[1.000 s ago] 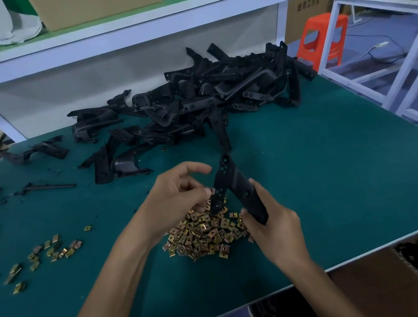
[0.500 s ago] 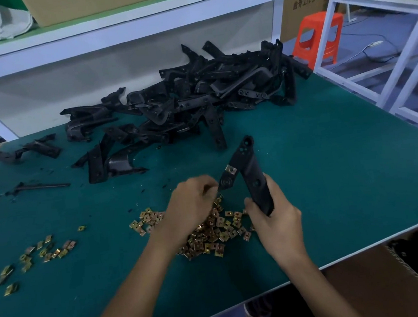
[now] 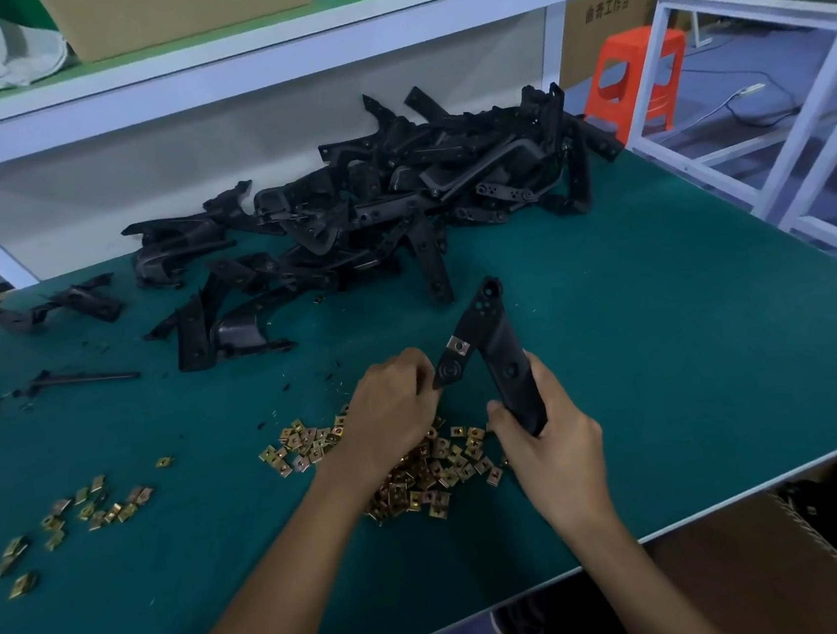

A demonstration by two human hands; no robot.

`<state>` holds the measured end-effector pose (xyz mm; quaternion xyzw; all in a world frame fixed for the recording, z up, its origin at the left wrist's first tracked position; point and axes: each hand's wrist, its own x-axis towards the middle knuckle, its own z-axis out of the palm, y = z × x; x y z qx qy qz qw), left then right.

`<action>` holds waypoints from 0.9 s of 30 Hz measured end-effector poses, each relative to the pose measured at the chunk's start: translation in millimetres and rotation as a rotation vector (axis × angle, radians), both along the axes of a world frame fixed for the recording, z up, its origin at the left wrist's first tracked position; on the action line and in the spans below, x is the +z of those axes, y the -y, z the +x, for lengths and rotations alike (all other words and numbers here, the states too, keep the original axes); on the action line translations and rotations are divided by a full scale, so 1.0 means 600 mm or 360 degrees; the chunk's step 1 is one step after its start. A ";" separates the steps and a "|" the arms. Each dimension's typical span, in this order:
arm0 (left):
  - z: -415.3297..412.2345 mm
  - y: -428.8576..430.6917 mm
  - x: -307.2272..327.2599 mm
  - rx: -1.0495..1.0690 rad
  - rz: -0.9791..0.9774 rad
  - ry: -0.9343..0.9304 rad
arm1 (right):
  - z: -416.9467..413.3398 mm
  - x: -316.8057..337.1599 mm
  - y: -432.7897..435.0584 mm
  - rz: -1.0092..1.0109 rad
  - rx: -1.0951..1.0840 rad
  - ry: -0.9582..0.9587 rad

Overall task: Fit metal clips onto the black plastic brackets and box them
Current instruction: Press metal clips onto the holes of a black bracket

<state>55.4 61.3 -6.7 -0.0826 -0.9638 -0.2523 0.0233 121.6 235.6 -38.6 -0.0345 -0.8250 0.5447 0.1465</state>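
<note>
bracket (image 3: 500, 354), v-shaped, was held above the tabletop (image 3: 692, 339) by the right hand (image 3: 548, 437), its fingers wrapped round the long arm; one clip (image 3: 459, 347) sat on the short arm. the left hand (image 3: 390, 412) had its fingers curled at that arm's tip, hiding it; whether they pinched a clip could not be told. pushed on skewed, a clip would likely jam or spring off into the clip pile (image 3: 423, 476) beneath. the bracket heap (image 3: 394, 200) lay behind, well apart; a cardboard box (image 3: 743, 572) stood below the near edge.

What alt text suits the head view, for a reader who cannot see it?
The right hand grips a black bracket with one metal clip fitted; the left hand sits over a pile of clips on the green table, brackets heaped behind.
</note>
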 end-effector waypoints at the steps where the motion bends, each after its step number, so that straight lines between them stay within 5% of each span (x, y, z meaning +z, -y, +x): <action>1: 0.002 0.002 0.003 0.0072 0.0155 0.0042 | 0.001 0.001 0.000 0.0003 0.0005 -0.0008; 6: 0.036 0.018 0.044 0.0326 0.1299 0.0320 | 0.001 0.000 0.000 0.0064 0.0024 -0.0040; 10: 0.056 0.032 0.080 0.0333 0.1695 0.0453 | 0.002 -0.002 0.002 0.0070 0.0044 -0.0045; 27: 0.080 0.045 0.127 0.0139 0.1810 0.0392 | 0.012 0.001 0.010 0.0294 0.0167 -0.0148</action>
